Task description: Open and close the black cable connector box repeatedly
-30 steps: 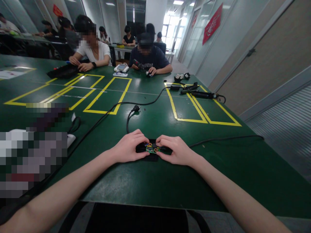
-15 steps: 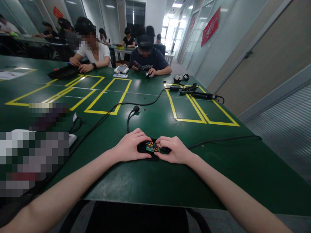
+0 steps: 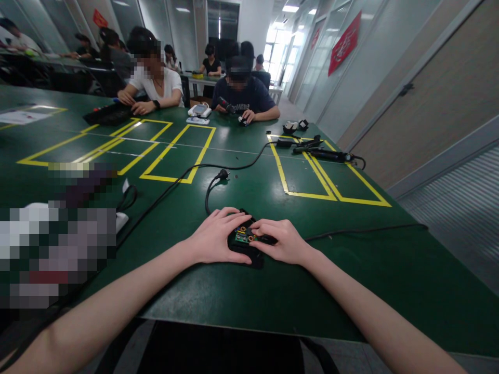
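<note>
A small black power adapter (image 3: 249,255) lies opened on the green table (image 3: 273,291), its green circuit board (image 3: 244,236) with orange coils showing. My left hand (image 3: 216,236) curls over the adapter's left side, fingers closed round its edge. My right hand (image 3: 283,241) grips the right side, fingertips pressed at the board. A black cable (image 3: 366,229) runs from under my right hand to the right. Both forearms reach in from the near edge.
A black cord with a plug (image 3: 221,174) loops just beyond my hands. Yellow tape rectangles (image 3: 177,150) mark the table. Black tools and cables (image 3: 323,151) lie at the far right. Two people (image 3: 241,93) sit working across the table. A blurred patch (image 3: 54,239) covers the left.
The adapter has turned a little, its near end swinging right. My left hand has slid further over it and both hands sit closer together.
</note>
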Demonstrator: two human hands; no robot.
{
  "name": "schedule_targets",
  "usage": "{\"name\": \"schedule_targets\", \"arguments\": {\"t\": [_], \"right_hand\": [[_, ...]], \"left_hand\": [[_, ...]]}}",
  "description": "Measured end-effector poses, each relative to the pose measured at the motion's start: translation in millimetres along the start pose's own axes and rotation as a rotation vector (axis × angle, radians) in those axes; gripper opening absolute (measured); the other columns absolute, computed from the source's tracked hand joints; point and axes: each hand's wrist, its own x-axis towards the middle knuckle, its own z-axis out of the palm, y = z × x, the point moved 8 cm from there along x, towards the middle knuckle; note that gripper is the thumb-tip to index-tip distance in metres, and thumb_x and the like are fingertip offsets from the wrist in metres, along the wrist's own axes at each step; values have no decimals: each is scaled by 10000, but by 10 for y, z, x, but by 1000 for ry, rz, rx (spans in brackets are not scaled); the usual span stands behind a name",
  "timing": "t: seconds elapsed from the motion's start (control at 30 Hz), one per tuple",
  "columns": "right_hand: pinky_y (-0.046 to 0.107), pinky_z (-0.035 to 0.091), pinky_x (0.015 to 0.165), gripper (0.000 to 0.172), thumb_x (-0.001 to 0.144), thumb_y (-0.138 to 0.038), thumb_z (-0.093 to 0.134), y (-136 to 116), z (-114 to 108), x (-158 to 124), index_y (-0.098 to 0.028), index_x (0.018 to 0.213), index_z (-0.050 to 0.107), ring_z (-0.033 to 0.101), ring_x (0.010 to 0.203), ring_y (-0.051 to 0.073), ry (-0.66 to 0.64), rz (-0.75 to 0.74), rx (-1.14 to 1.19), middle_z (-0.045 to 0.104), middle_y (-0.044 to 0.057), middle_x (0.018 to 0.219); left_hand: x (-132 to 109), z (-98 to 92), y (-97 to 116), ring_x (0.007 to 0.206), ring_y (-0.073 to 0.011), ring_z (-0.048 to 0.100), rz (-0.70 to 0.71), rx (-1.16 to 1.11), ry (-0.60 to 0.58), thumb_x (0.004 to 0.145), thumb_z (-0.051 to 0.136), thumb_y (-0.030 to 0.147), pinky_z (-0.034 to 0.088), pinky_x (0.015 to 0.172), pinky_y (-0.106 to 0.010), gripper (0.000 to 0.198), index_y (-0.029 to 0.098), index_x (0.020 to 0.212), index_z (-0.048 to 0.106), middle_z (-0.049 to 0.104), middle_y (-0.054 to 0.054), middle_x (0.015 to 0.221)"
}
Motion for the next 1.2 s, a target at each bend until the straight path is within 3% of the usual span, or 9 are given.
{"name": "schedule_targets", "arguments": {"t": [0.13,0.47,0.6,0.7,0.77,0.87,0.97,1.1,1.2], "right_hand": [[274,589,714,98,990,-289,646,-35,-5,5,-220,923,631,772,885,184,9,-18,-39,780,90,1092],[270,594,686,113,992,-294,675,-37,-34,-8,-216,914,652,779,861,180,51,-13,1,792,80,1041],[309,619,753,90,977,-269,683,57,16,-6,-223,906,651,778,901,199,-9,54,37,781,73,1059],[335,625,795,62,947,-269,703,94,-19,-16,-225,925,666,769,1005,226,6,94,15,735,110,1239],[354,624,811,129,891,-303,762,106,-32,-21,-221,938,674,758,1051,250,0,122,9,693,129,1326],[341,617,773,223,807,-318,835,124,-6,-21,-217,923,674,766,955,240,-52,166,37,735,103,1218],[296,594,715,149,829,-271,801,174,5,-26,-215,890,676,756,842,195,-69,225,49,764,65,1103],[311,597,774,81,870,-268,745,249,-28,-47,-219,920,704,763,906,213,-37,266,-31,773,68,1094],[325,606,799,124,911,-298,717,271,-54,-55,-237,1018,730,760,979,226,-30,262,-88,757,70,1165]], "left_hand": [[0,21,-22,1378,-373,506,-28,10,-14,722,852,675,441,1110,-554,973,224,1514,512,616,-164,1462],[-11,-33,-18,1281,-333,571,-9,-4,35,757,868,585,519,1064,-489,875,226,1484,537,665,-137,1347],[-13,-79,-59,1209,-298,641,-16,-19,72,804,839,529,543,1050,-455,743,243,1441,585,678,-118,1306],[-8,-99,-62,1140,-272,678,-7,-36,85,849,805,450,573,993,-415,601,225,1378,629,707,-106,1246],[-6,-107,-58,1089,-257,694,-6,-50,94,871,783,392,589,938,-390,507,210,1327,658,723,-99,1196],[-6,-114,-51,1038,-246,702,-3,-73,113,879,769,345,596,880,-369,415,199,1258,685,740,-88,1135],[-8,-123,-51,1056,-242,694,14,-102,143,894,752,330,593,884,-366,345,207,1210,691,752,-74,1122],[-12,-162,-96,1122,-240,668,31,-123,194,943,677,267,575,938,-378,242,217,1179,680,752,-62,1141],[-16,-194,-180,1066,-230,675,7,-89,215,961,621,217,567,923,-373,125,208,1069,683,736,-62,1095]]}}
